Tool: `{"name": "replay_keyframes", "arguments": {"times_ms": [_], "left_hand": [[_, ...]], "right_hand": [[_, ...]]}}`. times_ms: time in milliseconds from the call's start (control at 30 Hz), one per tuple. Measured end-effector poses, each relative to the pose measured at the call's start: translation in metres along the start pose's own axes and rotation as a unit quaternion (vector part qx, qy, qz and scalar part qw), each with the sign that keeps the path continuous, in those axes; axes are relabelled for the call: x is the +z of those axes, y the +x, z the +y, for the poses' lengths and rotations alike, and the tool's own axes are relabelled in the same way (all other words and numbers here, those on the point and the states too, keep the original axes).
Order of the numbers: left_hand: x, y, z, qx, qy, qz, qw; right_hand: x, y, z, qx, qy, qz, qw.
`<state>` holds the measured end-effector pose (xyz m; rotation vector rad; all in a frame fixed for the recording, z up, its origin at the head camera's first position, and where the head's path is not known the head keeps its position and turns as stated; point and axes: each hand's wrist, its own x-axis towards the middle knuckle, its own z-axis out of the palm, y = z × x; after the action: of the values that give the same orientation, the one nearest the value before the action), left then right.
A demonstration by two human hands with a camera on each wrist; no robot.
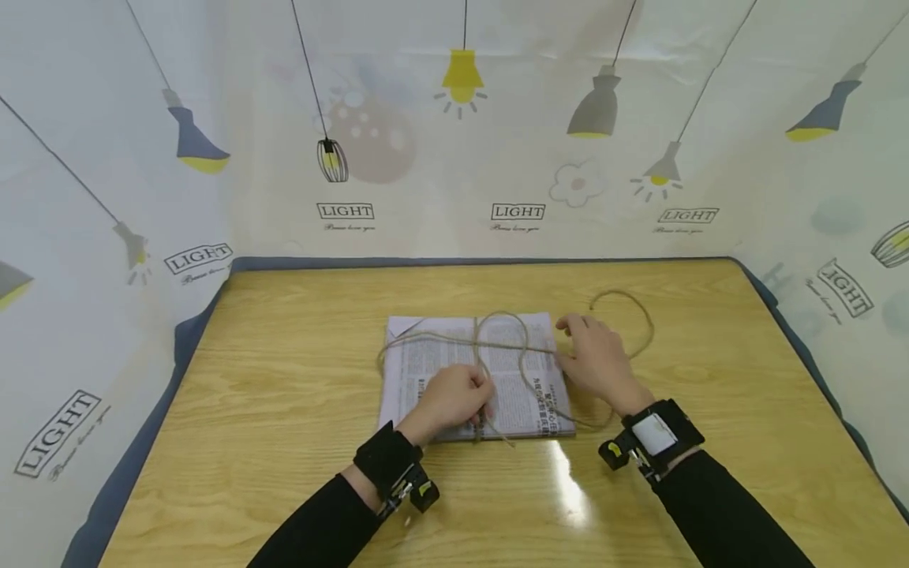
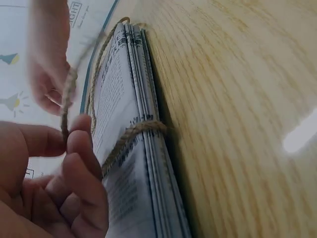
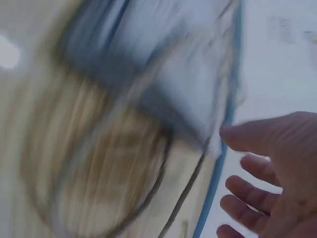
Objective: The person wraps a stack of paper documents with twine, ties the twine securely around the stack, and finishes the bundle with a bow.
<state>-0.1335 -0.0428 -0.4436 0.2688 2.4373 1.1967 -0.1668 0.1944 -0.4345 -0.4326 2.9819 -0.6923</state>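
A flat stack of folded newspapers (image 1: 510, 406) lies on the table, with brown twine (image 1: 435, 334) crossing over it both ways and looping loosely on top. My left hand (image 1: 454, 394) is above the stack's front half. Between thumb and forefinger it pinches a strand of twine (image 2: 65, 111), which rises from the fingertips in the left wrist view. At the stack's right edge is my right hand (image 1: 598, 359). Its fingers are spread and relaxed in the right wrist view, with nothing held between them; whether a fingertip touches the twine or paper there, I cannot tell.
Loose twine curves over the wooden table (image 1: 284, 379) to the right of the stack. Behind and beside the table hangs a pale cloth (image 1: 440, 229) printed with lamps. Both wrists wear black straps with small cameras.
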Motion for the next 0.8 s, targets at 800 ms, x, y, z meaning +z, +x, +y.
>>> {"name": "replay_keyframes", "arguments": {"times_ms": [800], "left_hand": [[-0.007,-0.026,-0.003,0.061,-0.028,-0.143,0.9874]], "right_hand": [[-0.002,0.073,0.003,-0.052,-0.027,-0.034,0.9977]]}}
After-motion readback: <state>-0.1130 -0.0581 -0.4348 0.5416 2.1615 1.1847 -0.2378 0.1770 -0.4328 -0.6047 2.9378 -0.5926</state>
